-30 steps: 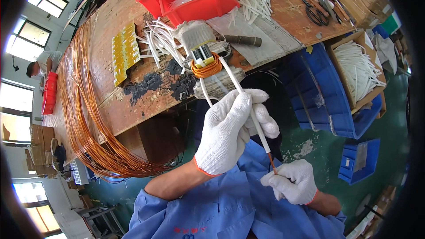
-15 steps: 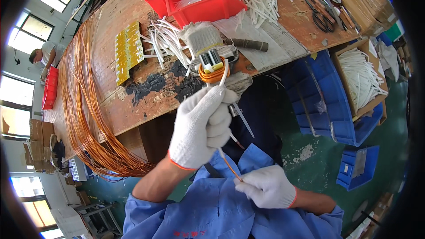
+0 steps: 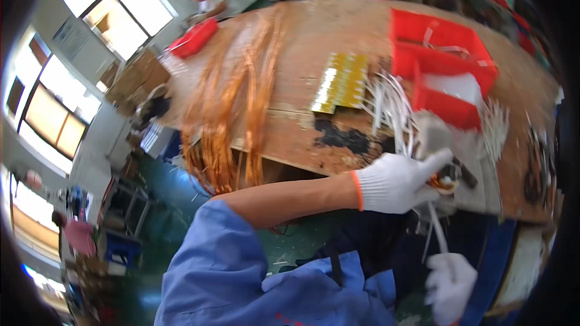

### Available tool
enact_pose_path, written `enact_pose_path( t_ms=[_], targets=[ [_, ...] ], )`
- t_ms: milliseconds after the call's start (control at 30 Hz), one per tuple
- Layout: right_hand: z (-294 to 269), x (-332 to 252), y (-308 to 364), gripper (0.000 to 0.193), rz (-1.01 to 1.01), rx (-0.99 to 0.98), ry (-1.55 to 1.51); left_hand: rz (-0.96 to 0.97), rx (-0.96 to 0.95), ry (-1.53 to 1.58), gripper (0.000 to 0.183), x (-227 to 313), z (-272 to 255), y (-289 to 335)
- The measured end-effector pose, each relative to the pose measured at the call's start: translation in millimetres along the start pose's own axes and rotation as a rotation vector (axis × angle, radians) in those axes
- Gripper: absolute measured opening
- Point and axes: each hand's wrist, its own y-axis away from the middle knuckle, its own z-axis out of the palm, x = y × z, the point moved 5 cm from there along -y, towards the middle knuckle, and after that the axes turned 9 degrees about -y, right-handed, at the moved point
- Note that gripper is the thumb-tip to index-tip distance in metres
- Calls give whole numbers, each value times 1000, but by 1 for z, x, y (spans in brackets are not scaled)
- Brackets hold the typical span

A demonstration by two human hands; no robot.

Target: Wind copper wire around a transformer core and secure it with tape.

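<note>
My left hand [image 3: 399,186], in a white knitted glove with an orange cuff edge, is closed around a small copper wire coil [image 3: 445,183] at the table's front edge. Its fingers hide most of the coil. From there a white sleeve [image 3: 437,227] runs down to my right hand [image 3: 450,285], gloved too and blurred by motion. The right fingers look closed on the sleeve's lower end. Just behind the coil lie a greyish-white cloth bundle [image 3: 432,134] and a dark rod [image 3: 468,176].
Long copper wire bundles [image 3: 257,93] hang over the table's left front. Yellow strips [image 3: 341,81], loose white sleeves [image 3: 389,99] and red bins [image 3: 450,108] occupy the middle and right. Tools [image 3: 534,169] lie far right. A person [image 3: 208,3] sits at the back left.
The view has swung left, so the table and hands appear farther right. My right hand has gone from a copper wire lead to the white sleeve; my left hand still holds the coil.
</note>
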Motion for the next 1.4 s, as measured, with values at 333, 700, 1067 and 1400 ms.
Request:
enact_pose_path(
  t_ms=[333, 700, 1067, 1400],
  targets=[
    [-52, -54, -106, 22, -1127, 358, 898, 246, 176, -20, 82, -16, 14, -6],
    [43, -22, -57, 28, -1177, -135, 573, 223, 22, 69, 76, -14, 11, -16],
    [40, -43, -67, 18, -248, -185, -114, 174, 50, 122, 86, -19, 14, -16],
    [51, -41, -71, 20, -186, -226, -145, 133, -8, 145, 83, -22, 12, -14]
  ],
)
